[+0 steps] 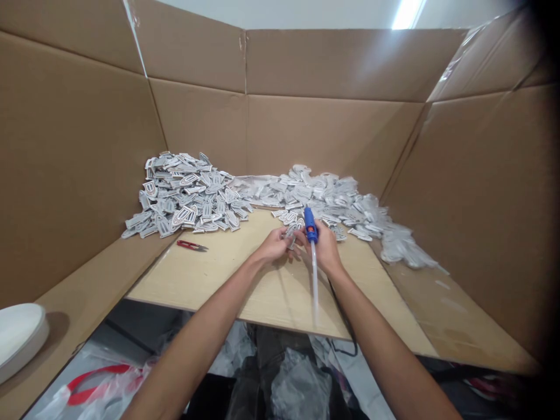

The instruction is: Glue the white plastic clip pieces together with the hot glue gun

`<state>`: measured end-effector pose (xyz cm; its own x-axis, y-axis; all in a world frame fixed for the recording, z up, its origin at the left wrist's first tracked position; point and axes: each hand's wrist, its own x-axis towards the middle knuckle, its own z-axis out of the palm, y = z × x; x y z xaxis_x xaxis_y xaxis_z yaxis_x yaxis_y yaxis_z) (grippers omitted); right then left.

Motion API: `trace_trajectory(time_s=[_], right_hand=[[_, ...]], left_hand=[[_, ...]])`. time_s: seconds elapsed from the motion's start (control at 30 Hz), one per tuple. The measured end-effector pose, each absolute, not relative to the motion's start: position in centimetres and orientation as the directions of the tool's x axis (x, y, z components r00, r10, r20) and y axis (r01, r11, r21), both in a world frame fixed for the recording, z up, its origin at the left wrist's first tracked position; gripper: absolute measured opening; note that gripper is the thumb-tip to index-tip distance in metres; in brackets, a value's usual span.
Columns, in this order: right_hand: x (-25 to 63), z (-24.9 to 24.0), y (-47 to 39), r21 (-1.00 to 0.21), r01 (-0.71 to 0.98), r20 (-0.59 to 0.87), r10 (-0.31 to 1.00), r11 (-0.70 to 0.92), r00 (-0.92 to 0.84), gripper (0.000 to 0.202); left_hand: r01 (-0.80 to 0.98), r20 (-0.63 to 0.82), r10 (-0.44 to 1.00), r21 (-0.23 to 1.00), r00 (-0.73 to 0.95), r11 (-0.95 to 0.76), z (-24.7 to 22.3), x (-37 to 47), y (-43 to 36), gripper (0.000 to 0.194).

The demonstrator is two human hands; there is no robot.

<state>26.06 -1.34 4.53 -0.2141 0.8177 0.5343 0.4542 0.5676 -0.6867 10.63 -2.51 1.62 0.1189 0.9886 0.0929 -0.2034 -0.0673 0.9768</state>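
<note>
A small grey-and-white piece is pinched by my left hand near the middle of the board. My right hand is wrapped round a blue glue gun, its tip pointing away from me and a long clear glue stick trailing from its back. The fingertips of my right hand reach close to the small piece. Just beyond my hands lie several similar pieces. A large heap of grey-and-white pieces rises at the back left. Pieces in clear plastic are heaped at the back right.
Red thread snips lie left on the wooden board. Cardboard walls enclose the back and sides. A white round container stands at the far left. The gun's black cord passes under my right forearm. Plastic bags hang below the front edge.
</note>
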Motion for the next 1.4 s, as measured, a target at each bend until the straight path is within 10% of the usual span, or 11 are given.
trace_trajectory(time_s=[0.23, 0.7, 1.4], right_hand=[[26.3, 4.2, -0.9, -0.759, 0.455, 0.401, 0.885, 0.466, -0.238, 0.055], [25.7, 3.8, -0.8, -0.790, 0.435, 0.350, 0.900, 0.432, -0.260, 0.042], [25.9, 4.2, -1.1, -0.690, 0.563, 0.364, 0.891, 0.455, -0.273, 0.048]], left_hand=[[-0.341, 0.121, 0.969, 0.920, -0.214, -0.191, 1.8, 9.2, -1.7, 0.009], [-0.413, 0.205, 0.974, 0.882, -0.091, -0.225, 2.1, 9.4, -1.7, 0.029], [-0.042, 0.340, 0.929, 0.936, -0.146, -0.349, 0.9, 8.8, -1.6, 0.024]])
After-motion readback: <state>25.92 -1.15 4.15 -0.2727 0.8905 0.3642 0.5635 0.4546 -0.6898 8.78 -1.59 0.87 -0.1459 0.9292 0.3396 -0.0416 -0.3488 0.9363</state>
